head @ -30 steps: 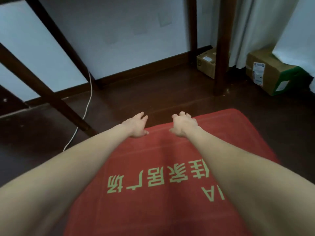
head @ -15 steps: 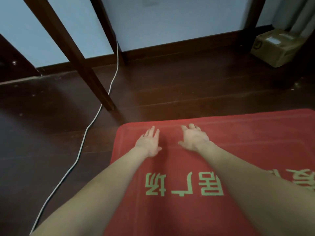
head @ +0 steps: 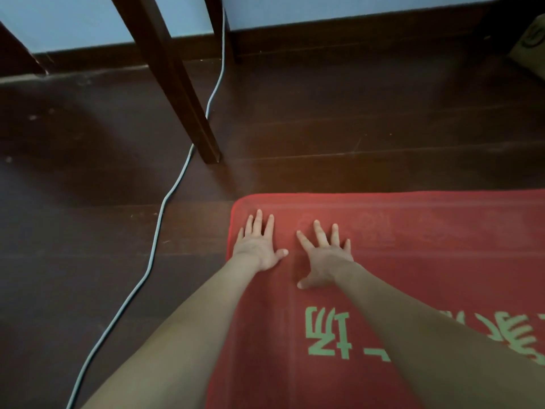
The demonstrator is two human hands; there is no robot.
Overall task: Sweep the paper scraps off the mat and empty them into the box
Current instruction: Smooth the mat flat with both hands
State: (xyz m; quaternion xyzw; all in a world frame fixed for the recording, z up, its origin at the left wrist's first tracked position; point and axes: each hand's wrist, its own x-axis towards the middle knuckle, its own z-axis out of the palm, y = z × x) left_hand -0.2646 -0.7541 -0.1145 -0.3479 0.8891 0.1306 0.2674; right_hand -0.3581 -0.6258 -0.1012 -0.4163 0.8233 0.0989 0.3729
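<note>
Left hand (head: 259,246) went from loosely curled above the mat (head: 427,231) to flat by its far left corner, right hand (head: 324,258) likewise uncurled, fingers spread on the mat, cardboard box (head: 530,51) slid to the top right edge

left hand (head: 259,246) flat, right hand (head: 326,258) — splayed

Dark wooden floor (head: 88,261). White cable (head: 164,199) snakes along floor, left of left hand (head: 259,246). Dark wooden leg (head: 182,98) stands beyond that hand, cable just beside its foot. Pale wall (head: 73,19), dark baseboard (head: 354,33) farthest.
</note>
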